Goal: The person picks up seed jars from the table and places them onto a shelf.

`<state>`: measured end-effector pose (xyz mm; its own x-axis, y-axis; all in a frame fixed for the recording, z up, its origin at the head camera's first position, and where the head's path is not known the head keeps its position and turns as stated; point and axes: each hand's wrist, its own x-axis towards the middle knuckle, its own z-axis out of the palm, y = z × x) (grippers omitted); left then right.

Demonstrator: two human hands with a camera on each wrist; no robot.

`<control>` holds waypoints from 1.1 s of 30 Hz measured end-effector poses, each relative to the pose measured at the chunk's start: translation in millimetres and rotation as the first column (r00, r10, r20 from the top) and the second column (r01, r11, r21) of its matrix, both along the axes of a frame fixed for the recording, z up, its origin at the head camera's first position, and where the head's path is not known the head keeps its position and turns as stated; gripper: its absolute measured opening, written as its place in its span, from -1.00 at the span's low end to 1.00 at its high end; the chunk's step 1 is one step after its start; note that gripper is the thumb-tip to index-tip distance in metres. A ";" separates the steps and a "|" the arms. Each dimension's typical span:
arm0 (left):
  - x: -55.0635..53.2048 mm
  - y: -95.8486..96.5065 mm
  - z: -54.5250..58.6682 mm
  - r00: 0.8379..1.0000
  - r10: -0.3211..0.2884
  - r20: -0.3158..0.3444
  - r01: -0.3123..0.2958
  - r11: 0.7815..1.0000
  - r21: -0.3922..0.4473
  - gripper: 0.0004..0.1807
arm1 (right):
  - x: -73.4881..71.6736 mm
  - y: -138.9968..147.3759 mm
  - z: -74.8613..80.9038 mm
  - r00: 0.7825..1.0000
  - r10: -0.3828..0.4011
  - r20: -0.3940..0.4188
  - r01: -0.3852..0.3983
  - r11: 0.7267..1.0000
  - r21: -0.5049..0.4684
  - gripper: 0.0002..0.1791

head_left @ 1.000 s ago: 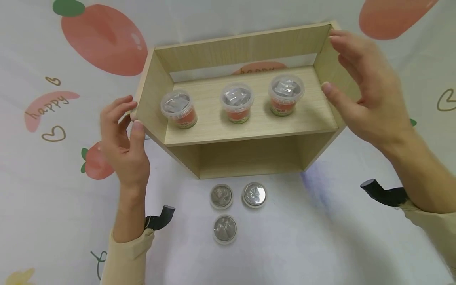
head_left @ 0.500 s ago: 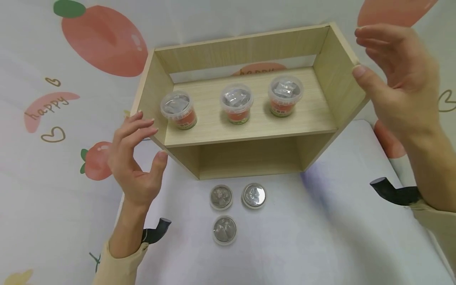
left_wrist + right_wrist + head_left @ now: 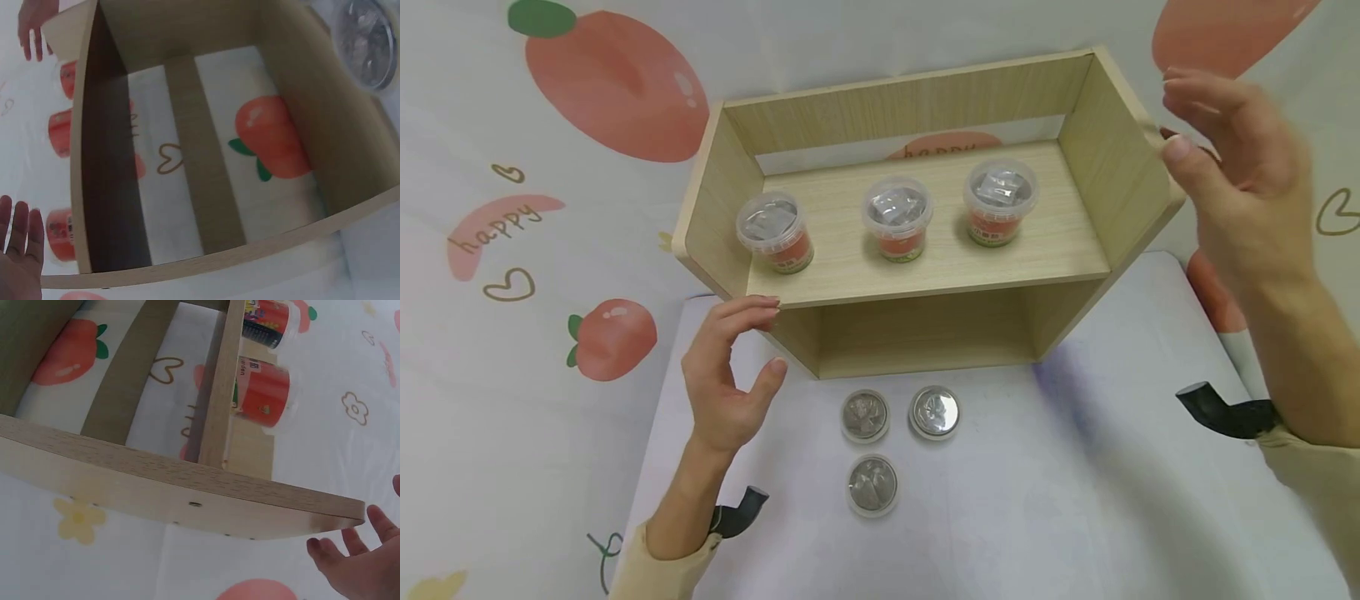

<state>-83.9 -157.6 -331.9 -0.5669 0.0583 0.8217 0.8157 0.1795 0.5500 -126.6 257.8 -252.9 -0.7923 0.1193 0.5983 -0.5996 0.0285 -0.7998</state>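
Observation:
A small two-tier wooden shelf (image 3: pixel 925 292) stands in the middle of the head view. Three clear-lidded plastic cups with red labels stand in a row on its upper board: a left cup (image 3: pixel 777 233), a middle cup (image 3: pixel 898 218) and a right cup (image 3: pixel 998 202). My left hand (image 3: pixel 726 375) is by the shelf's lower left front, fingers loosely extended, thumb apart, holding nothing. Beside the right side panel (image 3: pixel 1123 158) is my right hand (image 3: pixel 1251 167), its thumb tip near the panel's rounded edge. In the right wrist view its fingers (image 3: pixel 353 540) are just past the panel's end.
Three round clear-lidded containers sit on the white table before the shelf: a left one (image 3: pixel 865 416), a right one (image 3: pixel 935 412) and a nearer one (image 3: pixel 872 485). A white cloth (image 3: pixel 587 467) printed with fruit and hearts hangs behind. The shelf's lower tier (image 3: pixel 206 162) has an open back.
My left hand has come away from the shelf's left side panel and moved down and right. My right hand has shifted from over the right panel to outside it. The cups stayed put.

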 end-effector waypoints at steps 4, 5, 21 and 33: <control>1.9 -3.1 -16.2 0.995 -0.081 0.051 0.082 0.997 -0.016 -0.40 | -2.8 2.9 -6.3 0.997 0.082 -0.002 -0.082 0.993 -0.079 -0.64; 2.8 -3.6 -19.8 0.994 -0.093 0.059 0.095 0.995 -0.018 -0.40 | -3.0 3.0 -7.6 0.995 0.097 0.004 -0.096 0.992 -0.086 -0.64; 11.2 -10.4 -75.1 0.969 -0.152 0.193 0.168 0.984 -0.067 -0.47 | -5.7 8.5 -23.3 0.982 0.132 0.135 -0.113 0.984 -0.136 -0.57; 21.6 -12.5 -111.0 0.918 -0.169 0.358 0.225 0.967 -0.122 -0.45 | -9.1 6.3 -34.3 0.965 0.219 0.145 -0.180 0.953 -0.242 -0.57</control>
